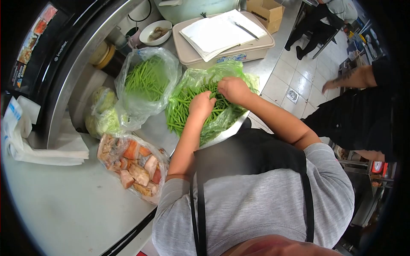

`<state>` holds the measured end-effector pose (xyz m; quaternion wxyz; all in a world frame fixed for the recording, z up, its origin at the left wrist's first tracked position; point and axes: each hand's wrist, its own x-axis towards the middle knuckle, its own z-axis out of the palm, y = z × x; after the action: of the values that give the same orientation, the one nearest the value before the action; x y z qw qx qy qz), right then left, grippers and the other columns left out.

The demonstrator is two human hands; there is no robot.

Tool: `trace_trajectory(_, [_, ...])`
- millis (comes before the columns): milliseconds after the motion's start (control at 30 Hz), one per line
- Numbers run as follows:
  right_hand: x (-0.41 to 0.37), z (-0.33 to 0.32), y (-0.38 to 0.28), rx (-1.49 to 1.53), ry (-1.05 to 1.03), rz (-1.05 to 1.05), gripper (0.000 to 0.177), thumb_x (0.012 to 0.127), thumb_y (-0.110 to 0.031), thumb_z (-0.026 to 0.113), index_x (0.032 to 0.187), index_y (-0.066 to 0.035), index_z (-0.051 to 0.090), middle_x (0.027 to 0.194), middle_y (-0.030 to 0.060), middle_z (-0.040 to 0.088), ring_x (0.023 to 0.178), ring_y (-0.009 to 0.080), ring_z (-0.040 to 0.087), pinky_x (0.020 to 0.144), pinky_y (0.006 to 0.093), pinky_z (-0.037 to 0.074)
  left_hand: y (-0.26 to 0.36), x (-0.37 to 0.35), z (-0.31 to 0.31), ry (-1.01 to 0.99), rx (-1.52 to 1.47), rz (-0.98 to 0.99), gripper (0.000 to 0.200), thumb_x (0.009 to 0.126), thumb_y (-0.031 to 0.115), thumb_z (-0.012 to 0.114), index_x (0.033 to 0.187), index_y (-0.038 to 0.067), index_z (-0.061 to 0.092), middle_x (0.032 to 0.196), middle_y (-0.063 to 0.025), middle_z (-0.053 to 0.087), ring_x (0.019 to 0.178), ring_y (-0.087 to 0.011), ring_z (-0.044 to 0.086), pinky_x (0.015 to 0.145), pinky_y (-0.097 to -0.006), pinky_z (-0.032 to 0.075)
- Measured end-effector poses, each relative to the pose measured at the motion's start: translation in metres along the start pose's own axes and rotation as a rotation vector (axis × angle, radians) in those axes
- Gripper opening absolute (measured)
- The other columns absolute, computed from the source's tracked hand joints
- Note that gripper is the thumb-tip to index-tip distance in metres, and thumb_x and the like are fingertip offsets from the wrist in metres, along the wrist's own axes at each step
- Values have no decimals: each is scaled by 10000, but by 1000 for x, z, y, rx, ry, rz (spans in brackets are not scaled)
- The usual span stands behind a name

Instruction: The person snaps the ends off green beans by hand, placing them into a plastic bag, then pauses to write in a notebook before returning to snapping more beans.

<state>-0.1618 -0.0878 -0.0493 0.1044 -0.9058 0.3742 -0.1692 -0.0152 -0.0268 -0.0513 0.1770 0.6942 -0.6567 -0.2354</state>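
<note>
Long green beans lie heaped on an opened, crumpled green-tinted plastic bag in front of me. Over the heap, my left hand has its fingers pinched together on a green bean. My right hand is close beside it, fingers curled in a pinch, also at the beans; the fingertips are partly hidden. A second clear bag, left of the heap, holds green beans that look shorter.
Leftward are a bag of cabbage and a bag of meat chunks. Behind stand a white bowl and a beige lidded box bearing papers and a pen. Another person's arm shows at right.
</note>
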Motion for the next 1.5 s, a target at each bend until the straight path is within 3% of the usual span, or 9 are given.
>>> trace_trajectory(100, [7,-4,-7,503,117,111,74,707,-99,542,759,-56,571,734,66,565,673,202,549,601,321,432,-6,5,3,286,-245,119,257,730,209,576,832,-25,556,703,-152,585,672,-270,568,604,-347,426])
trace_trajectory(167, [11,-3,-9,937,163,253,59,721,-82,546,749,-31,556,733,59,567,650,178,542,593,308,426,-6,10,-2,299,-417,45,228,748,199,567,818,-18,558,678,-97,578,611,-197,547,570,-304,420])
trace_trajectory(267, [16,-6,-4,1164,89,416,117,755,-102,557,835,-18,540,715,10,536,652,82,485,585,236,405,-6,6,-22,277,-827,-40,159,786,181,544,824,27,543,632,0,517,499,-69,442,462,-204,375])
trace_trajectory(367, [11,-11,-5,754,14,310,161,740,-128,548,838,-2,570,792,106,576,715,189,554,654,296,439,-11,1,-39,239,-1203,-139,120,805,180,527,829,63,507,589,21,454,445,-22,359,380,-148,277])
trace_trajectory(567, [13,-12,-25,554,12,6,220,737,-193,561,870,-18,572,829,139,584,752,247,565,674,314,444,-7,-3,-43,233,-1378,-88,126,810,184,522,829,60,507,600,19,463,443,-37,388,365,-159,278])
trace_trajectory(967, [17,-17,-32,611,-203,171,160,741,-196,561,764,-38,574,634,98,566,561,176,532,549,294,421,-12,-3,-41,248,-1488,-81,138,826,195,501,880,68,486,642,8,458,487,-67,414,384,-180,293])
trace_trajectory(1067, [17,-7,-33,686,-25,168,153,754,-193,541,767,-42,562,613,109,544,540,176,514,533,303,410,-15,-2,-42,266,-1553,-85,148,826,210,496,861,66,493,637,13,458,489,-60,417,395,-180,298])
trace_trajectory(1167, [18,-10,-35,800,-6,137,149,762,-186,522,752,-37,535,590,118,517,529,194,500,529,313,403,-19,-2,-40,301,-1529,-114,156,829,218,488,859,65,492,662,5,467,536,-70,437,431,-187,320])
trace_trajectory(1500, [15,-5,-38,422,-138,-243,126,734,-177,488,685,-61,487,660,116,534,597,296,518,534,386,409,-25,-1,-30,196,-1414,-131,161,836,233,474,840,73,491,723,-9,493,627,-97,455,524,-230,350])
